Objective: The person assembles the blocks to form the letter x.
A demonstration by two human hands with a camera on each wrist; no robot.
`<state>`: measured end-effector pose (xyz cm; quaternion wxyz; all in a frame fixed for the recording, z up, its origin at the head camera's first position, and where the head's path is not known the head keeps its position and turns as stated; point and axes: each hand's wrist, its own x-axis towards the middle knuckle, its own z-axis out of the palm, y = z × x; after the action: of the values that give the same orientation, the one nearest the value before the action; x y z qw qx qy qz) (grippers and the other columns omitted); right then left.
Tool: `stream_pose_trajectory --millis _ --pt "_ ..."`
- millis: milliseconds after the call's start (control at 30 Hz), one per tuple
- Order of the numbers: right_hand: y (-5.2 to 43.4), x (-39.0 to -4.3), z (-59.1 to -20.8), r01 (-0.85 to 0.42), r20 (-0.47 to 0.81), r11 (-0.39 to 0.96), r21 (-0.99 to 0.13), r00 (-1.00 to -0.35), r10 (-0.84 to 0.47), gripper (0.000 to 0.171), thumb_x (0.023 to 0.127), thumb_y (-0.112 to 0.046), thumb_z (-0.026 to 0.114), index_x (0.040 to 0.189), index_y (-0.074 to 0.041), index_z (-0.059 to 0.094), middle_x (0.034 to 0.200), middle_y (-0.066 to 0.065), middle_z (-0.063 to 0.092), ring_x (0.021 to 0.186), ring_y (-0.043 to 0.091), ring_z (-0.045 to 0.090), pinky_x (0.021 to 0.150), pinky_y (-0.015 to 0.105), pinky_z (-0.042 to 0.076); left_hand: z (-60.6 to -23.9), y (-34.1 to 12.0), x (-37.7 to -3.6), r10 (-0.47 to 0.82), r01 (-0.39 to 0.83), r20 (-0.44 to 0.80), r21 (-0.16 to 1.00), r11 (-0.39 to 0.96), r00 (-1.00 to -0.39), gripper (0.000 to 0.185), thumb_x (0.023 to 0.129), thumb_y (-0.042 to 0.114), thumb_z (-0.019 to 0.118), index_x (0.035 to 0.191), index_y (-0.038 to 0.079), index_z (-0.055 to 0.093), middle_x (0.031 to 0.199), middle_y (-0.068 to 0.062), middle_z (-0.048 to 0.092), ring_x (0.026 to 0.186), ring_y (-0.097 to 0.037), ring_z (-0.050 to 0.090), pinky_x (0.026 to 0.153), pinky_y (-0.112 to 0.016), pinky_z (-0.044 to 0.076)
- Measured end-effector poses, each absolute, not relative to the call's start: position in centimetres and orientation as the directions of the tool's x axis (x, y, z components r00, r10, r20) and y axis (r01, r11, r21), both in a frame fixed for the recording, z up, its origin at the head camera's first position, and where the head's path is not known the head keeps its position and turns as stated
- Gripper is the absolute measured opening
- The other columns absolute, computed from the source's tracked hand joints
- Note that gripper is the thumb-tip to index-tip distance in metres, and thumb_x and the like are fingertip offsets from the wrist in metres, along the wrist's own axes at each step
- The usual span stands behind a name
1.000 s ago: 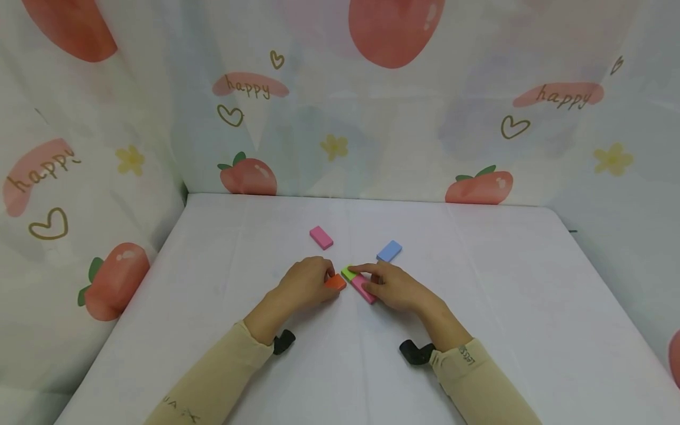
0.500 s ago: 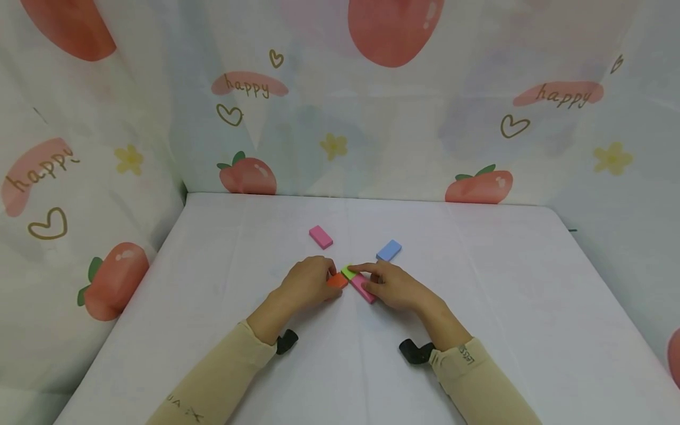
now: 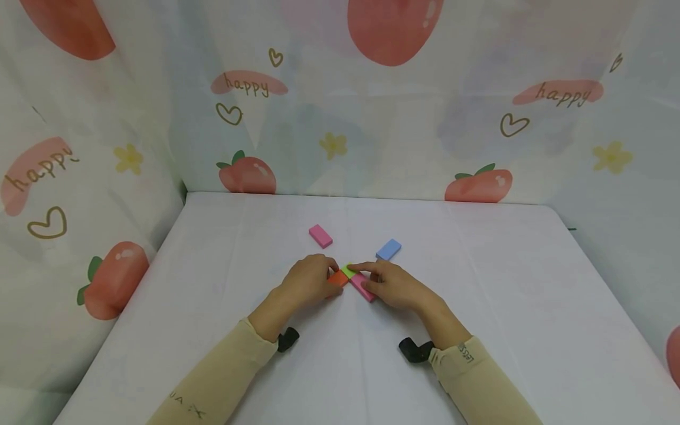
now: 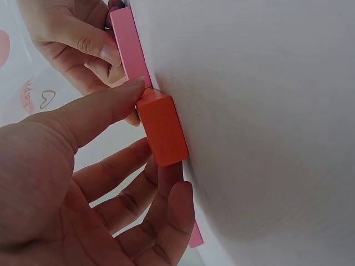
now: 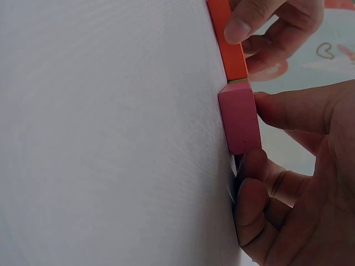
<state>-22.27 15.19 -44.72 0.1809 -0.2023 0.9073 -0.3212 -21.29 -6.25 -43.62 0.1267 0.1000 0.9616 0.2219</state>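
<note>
Orange block (image 3: 339, 277) now against the green block (image 3: 346, 271), the earlier gap closed.
The left hand (image 3: 308, 280) pinches the orange block between thumb and fingers; the right hand (image 3: 395, 286) grips the near pink block (image 3: 359, 285) (index fingertip resting on the green one), while a blue block (image 3: 389, 249) lies just beyond the right fingers.

Fruit-printed cloth (image 3: 404, 136) hangs behind a white table (image 3: 531, 295).
</note>
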Motion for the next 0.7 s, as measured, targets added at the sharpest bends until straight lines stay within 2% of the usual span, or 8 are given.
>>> stream_pose_trajectory --millis 700 --pt "15.16 -22.35 -44.67 -0.243 -0.205 0.710 -0.661 -0.852 -0.482 0.041 0.095 -0.020 0.061 0.132 -0.038 0.058 0.085 0.004 0.053 0.073 0.018 0.050 0.062 0.031 0.041 -43.87 -6.26 -21.36 0.262 0.137 -0.200 0.484 0.864 -0.944 0.041 0.081 0.034 0.077 0.118 0.018 0.067 0.088 0.004 0.061 0.079 -0.014 0.056 0.070 -0.029 0.045"
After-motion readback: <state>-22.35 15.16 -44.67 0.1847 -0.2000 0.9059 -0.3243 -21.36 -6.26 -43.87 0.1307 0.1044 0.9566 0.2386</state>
